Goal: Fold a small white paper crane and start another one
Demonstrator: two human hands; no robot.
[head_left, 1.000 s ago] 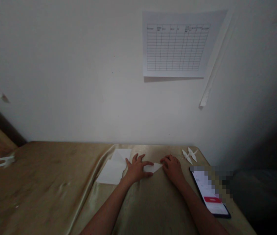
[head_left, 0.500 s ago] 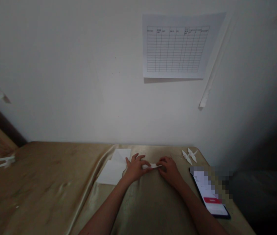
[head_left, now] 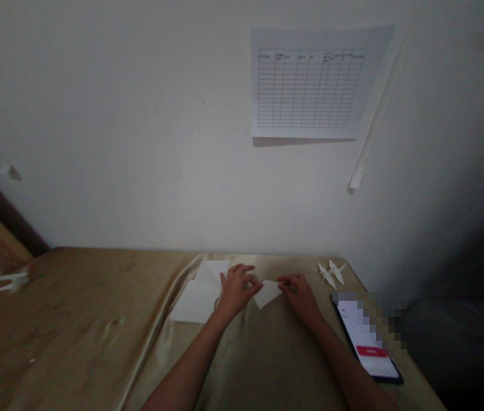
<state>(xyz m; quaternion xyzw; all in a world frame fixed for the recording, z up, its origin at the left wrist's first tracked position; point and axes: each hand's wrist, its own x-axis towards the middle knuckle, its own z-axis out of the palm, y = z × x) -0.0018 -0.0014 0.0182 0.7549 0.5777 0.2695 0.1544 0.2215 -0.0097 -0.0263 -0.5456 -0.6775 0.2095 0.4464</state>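
A small white piece of folded paper is held between my two hands, a corner pointing down toward me. My left hand pinches its left edge between thumb and index finger, the other fingers raised. With thumb and fingertips my right hand grips the paper's right corner. Just left of my left hand, white paper sheets lie overlapping on the cloth, partly covered by that hand. Two white folded paper cranes rest beyond my right hand, near the table's back right corner.
A phone with a lit screen lies right of my right forearm. Gold-brown cloth covers the table, with a raised fold left of the sheets. More white folded paper lies far left. A printed table sheet hangs on the wall.
The folded paper has opened out from a narrow strip into a wider shape with a corner facing me. My fingers still pinch its two sides.
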